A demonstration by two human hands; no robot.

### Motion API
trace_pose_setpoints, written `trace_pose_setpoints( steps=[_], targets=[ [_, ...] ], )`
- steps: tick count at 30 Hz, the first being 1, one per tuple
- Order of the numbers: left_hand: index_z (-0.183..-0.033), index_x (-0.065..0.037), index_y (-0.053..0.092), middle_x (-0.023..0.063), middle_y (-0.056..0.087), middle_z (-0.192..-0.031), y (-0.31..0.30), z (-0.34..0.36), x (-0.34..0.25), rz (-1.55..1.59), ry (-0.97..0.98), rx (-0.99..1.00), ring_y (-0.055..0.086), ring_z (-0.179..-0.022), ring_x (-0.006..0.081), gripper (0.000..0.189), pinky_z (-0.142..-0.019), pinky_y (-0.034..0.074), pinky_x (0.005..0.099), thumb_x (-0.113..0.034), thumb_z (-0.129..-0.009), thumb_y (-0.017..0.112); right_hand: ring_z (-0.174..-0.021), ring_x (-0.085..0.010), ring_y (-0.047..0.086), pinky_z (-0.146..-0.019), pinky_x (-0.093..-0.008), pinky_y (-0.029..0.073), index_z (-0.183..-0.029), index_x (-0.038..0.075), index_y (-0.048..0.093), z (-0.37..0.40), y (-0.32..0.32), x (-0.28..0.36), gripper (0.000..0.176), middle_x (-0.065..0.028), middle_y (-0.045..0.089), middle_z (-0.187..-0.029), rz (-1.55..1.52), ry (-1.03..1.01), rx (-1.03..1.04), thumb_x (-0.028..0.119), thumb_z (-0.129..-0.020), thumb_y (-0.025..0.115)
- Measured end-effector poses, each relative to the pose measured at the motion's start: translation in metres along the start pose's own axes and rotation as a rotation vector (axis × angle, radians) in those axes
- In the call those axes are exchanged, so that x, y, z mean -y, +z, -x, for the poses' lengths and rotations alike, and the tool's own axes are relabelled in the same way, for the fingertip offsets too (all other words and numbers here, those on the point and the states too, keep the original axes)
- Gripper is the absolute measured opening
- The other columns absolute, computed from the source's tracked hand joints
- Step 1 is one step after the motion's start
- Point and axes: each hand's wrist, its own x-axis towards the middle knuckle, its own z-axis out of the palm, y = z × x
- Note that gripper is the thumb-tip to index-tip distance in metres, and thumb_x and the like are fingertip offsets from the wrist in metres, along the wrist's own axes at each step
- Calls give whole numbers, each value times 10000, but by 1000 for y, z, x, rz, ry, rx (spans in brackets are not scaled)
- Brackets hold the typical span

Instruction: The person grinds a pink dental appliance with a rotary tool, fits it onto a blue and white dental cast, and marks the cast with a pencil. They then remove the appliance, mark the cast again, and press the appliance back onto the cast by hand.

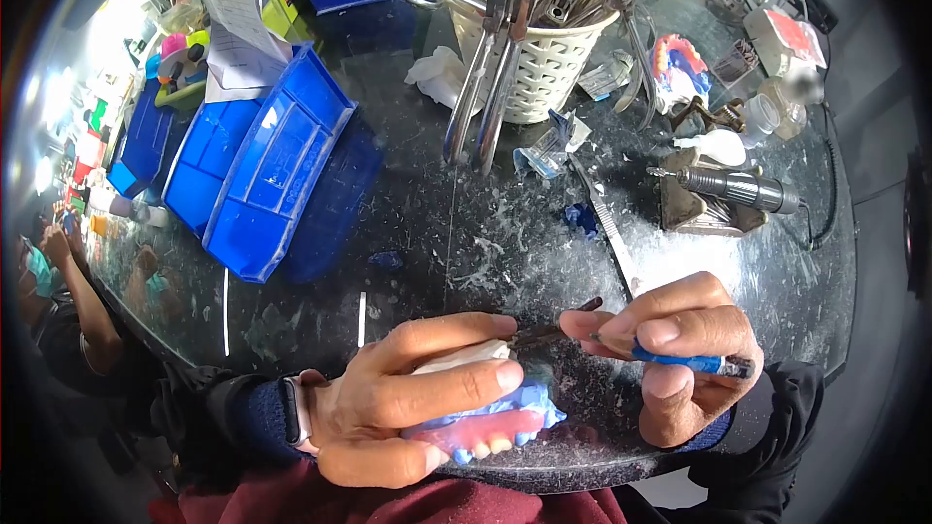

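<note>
My left hand [417, 398] is wrapped round a dental model [485, 427] near the table's front edge. The model has a pink gum part with whitish teeth, blue material behind it and a pale base partly covered by my fingers. To the right, my right hand [680, 349] pinches a slim tool [694, 362] with a blue grip and dark end. The tool's tip points left towards the model, apart from it; fingers partly hide it. A thin dark stick [553, 333] lies between the hands.
Blue bins [277, 165] stand at the left. A white basket [544, 63] of metal tools is at the back. A handpiece [743, 189] rests on a holder [680, 213] at the right, near a pink-and-blue model [680, 73]. A co-worker's arm [83, 291] shows far left.
</note>
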Motion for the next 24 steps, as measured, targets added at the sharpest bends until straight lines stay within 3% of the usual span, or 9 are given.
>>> trace_pose_setpoints(
  steps=[4, 10, 16, 18, 20, 21, 24],
  targets=[
    [-738, -38, 395, 312, 481, -1125, -5, -8, -2, 35, -23, 67, 506, -981, 479, 338, -761, 540, 499, 106, -608, 671, -945, -320, 613, -791, -375, 516, -1047, -22, 558, 0, 3, -5, 235, -204, 588, -1037, -57, -22, -10, 40, -823, 598],
    [-714, -37, 414, 288, 486, -1128, -12, -1, -6, 47, -105, 113, 487, -1008, 475, 204, -794, 526, 497, 95, -660, 559, -1119, -339, 508, -903, -416, 463, -1107, 42, 535, -11, -10, -1, 396, -156, 576, -1113, 129, -4, 290, 1, -733, 657],
    [-895, -123, 316, 148, 560, -1000, 3, -14, 0, -288, 50, 29, 604, -829, 355, 499, -643, 590, 390, -6, -646, 732, -1151, -298, 492, -981, -417, 383, -1122, 69, 525, -13, -13, 0, 484, -138, 578, -1138, 267, -53, 397, 109, -686, 729],
    [-924, -151, 274, 100, 575, -942, 5, -16, 0, -417, 103, 16, 625, -768, 319, 594, -593, 597, 364, -51, -623, 776, -1158, -284, 488, -1022, -405, 308, -1078, 71, 513, -13, -7, 0, 477, -150, 602, -1087, 299, -71, 396, 165, -677, 751],
    [-915, -146, 286, 53, 575, -899, 9, -17, 1, -483, 155, -32, 627, -781, 301, 531, -597, 599, 343, -60, -661, 745, -1174, -273, 471, -1088, -383, 180, -995, 74, 487, -12, 0, 3, 478, -176, 635, -1007, 352, -84, 393, 238, -657, 783],
    [-916, -146, 288, 43, 572, -899, 10, -17, 1, -512, 182, -42, 627, -784, 296, 516, -599, 600, 339, -64, -673, 736, -1163, -268, 482, -1096, -388, 158, -973, 59, 494, -9, 2, -2, 549, -171, 641, -990, 344, -139, 359, 241, -579, 830],
    [-922, -151, 303, -23, 547, -951, 11, -15, -6, -591, 184, -10, 614, -856, 269, 457, -627, 602, 301, -76, -709, 701, -1145, -278, 498, -1098, -388, 146, -982, 61, 488, -11, -1, 1, 542, -168, 650, -959, 357, -135, 442, 219, -590, 827]
  ],
)
